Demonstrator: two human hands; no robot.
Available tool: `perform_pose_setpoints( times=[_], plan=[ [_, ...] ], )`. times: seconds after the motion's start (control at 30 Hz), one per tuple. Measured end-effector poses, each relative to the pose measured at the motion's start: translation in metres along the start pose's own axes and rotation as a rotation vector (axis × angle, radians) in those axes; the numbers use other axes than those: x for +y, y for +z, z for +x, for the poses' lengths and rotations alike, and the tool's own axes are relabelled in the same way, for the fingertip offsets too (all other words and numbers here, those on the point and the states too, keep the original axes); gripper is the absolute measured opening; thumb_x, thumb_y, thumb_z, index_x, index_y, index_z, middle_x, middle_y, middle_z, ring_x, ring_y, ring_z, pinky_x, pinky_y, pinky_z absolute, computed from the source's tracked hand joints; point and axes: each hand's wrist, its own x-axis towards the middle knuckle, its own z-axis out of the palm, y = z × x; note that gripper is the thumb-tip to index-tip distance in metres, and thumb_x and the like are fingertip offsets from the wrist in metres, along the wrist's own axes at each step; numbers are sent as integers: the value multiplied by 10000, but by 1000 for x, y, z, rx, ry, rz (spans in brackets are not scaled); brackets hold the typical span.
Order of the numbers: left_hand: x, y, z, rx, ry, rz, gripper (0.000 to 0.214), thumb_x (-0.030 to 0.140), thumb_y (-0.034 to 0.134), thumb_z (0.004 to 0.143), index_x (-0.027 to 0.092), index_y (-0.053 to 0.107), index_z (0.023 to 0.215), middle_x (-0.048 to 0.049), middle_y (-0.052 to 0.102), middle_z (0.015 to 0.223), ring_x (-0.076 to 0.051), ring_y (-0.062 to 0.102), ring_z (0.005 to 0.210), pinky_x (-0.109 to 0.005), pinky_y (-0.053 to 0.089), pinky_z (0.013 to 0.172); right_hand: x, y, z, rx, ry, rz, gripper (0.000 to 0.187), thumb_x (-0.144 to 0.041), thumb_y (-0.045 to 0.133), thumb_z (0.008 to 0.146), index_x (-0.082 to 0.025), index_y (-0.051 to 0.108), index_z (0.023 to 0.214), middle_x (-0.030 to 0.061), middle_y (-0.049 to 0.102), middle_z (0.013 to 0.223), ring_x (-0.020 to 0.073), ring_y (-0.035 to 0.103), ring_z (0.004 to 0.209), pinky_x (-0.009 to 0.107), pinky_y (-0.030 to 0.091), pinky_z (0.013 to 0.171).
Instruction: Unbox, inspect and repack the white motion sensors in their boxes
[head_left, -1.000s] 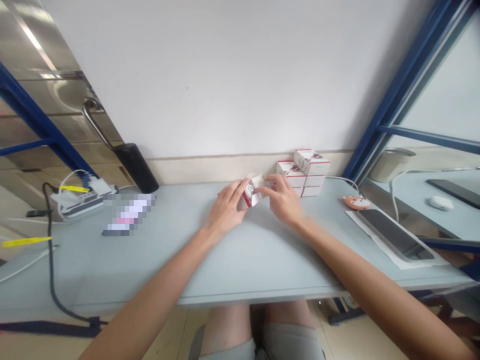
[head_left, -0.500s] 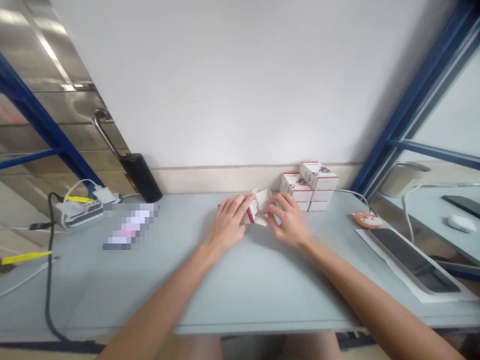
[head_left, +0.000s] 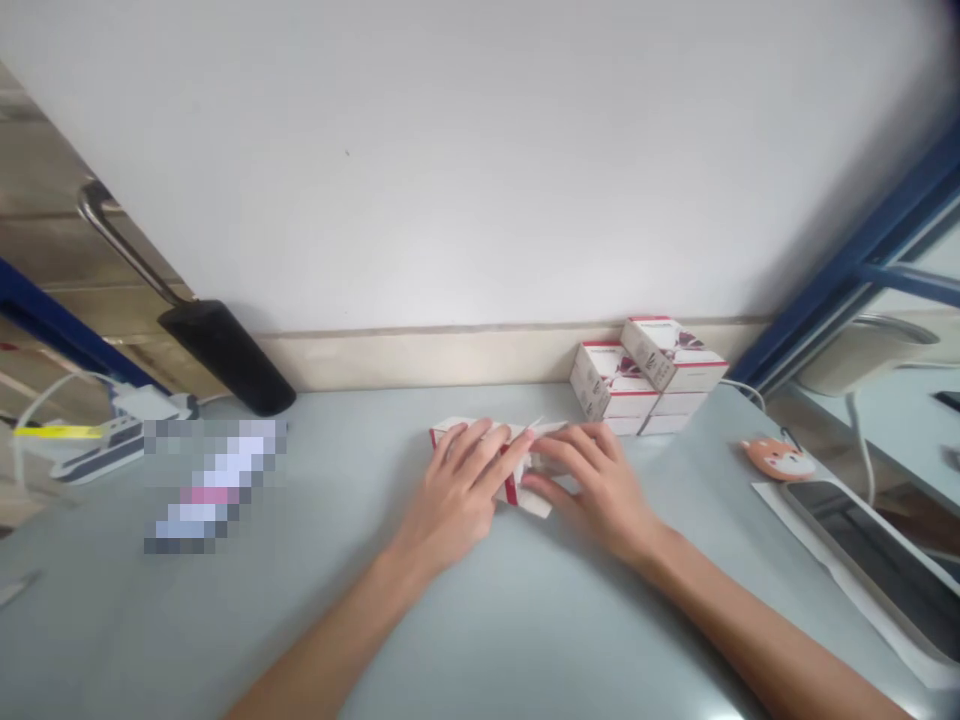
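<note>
2 hands of yours meet at the open carton (head_left: 512,490), which sits on or just over the desk (head_left: 480,650), to the left of the carton stack (head_left: 660,385) and a little nearer to you. Your left hand (head_left: 454,500) is wrapped over the carton's body, fingers spread across its top; the thumb is hidden, so how hard you squeeze cannot be told. Your right hand (head_left: 600,490), on the side toward the stack, has thumb and fingers curled at the open end, among its flaps (head_left: 536,503). Whether they pinch a flap or what is inside, the view cannot tell you.

Expect a light thing: it looks like printed card, stiff along the folds but softer mid-panel, so a hard squeeze would probably dent it. Smooth print may slip a little under your fingers, and the flaps seem the most fragile part. Your surest hold is likely on 2 opposite walls, close to the edges, with only fingertips on the flaps.

To the right of the stack and nearer to you lie an orange pouch (head_left: 776,457) and a dark phone (head_left: 874,550); well to its left is a black cylinder (head_left: 229,355).
</note>
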Motion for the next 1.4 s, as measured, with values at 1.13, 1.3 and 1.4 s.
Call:
perform_pose_setpoints(
  times=[1.13, 1.3, 1.4],
  plan=[
    [-14, 3, -2, 10, -81, -14, 675, 5, 600, 921, 269, 486, 1531, -143, 612, 1406, -318, 578, 1361, -556, 455, 1168, -24, -8, 3, -212, 134, 49, 310, -316, 645, 1003, -257, 708, 1301, 107, 486, 1070, 289, 541, 1036, 490, 470, 937],
    [-16, 4, -2, -4, -75, 13, 645, 12, 593, 932, 267, 509, 1519, -136, 636, 1401, -319, 589, 1345, -549, 451, 1161, -9, -1, -1, -173, 193, 118, 161, -370, 703, 988, -267, 729, 1109, 99, 434, 1093, 300, 490, 1077, 519, 477, 985],
    [-17, 4, -1, -11, -95, 13, 638, 33, 601, 941, 273, 505, 1525, -139, 639, 1397, -316, 593, 1343, -547, 448, 1162, -5, -2, -2, -125, 190, 161, 106, -347, 709, 982, -265, 723, 1048, 94, 428, 1108, 302, 492, 1093, 528, 473, 993]
  ],
)
